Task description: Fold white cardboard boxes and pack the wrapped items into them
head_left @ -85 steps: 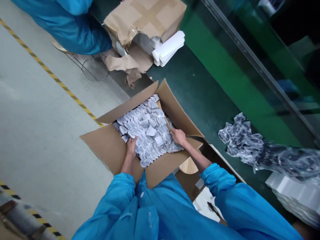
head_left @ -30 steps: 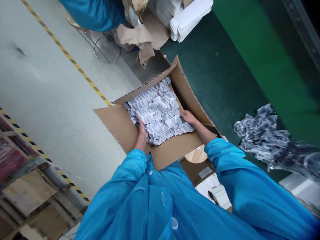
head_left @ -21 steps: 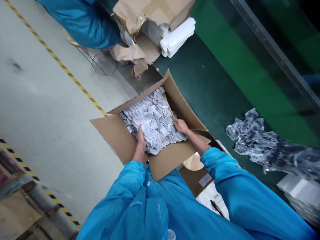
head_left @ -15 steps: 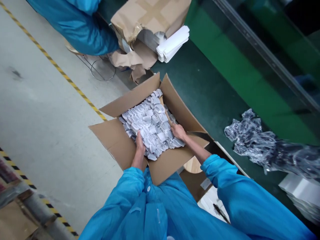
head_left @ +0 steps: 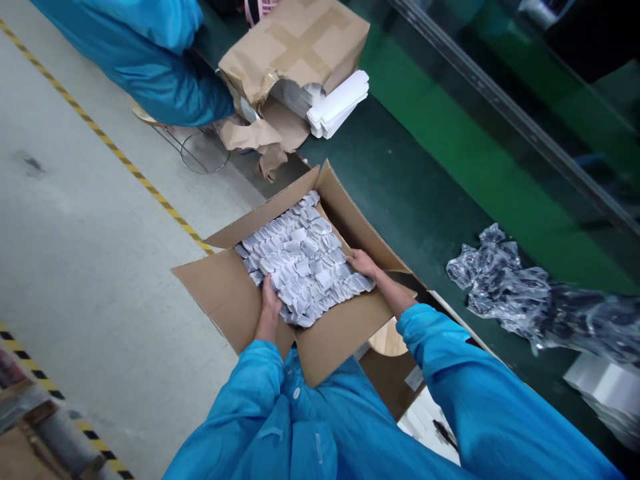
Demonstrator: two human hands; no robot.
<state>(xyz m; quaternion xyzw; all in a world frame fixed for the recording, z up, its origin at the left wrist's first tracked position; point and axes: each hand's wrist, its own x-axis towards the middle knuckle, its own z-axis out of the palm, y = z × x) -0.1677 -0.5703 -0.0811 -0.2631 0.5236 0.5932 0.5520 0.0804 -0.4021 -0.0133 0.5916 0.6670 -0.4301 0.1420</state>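
An open cardboard box [head_left: 340, 340], its flaps spread outward, sits in front of my body. Rows of small white packets [head_left: 305, 267] lie tightly packed inside it. My left hand [head_left: 271, 303] grips the left side of the packets, thumb on top and the other fingers mostly hidden below. On the opposite side, my right hand [head_left: 364, 263] is closed around the edge of a cardboard divider [head_left: 334, 229] beside the packets. Both hands are inside the box's rim.
A dark green workbench [head_left: 400, 173] runs along the right, bearing crumpled clear plastic bags [head_left: 520, 287] and white stacked sheets [head_left: 605, 387]. A torn carton [head_left: 300, 47] stands beyond, near a person in blue [head_left: 150, 67]. A wooden stool [head_left: 387, 339] is below the bench.
My hands have moved slightly apart, the left one leftward and the right one rightward. Grey packets seen beyond the divider before are now hidden. The view has shifted a little.
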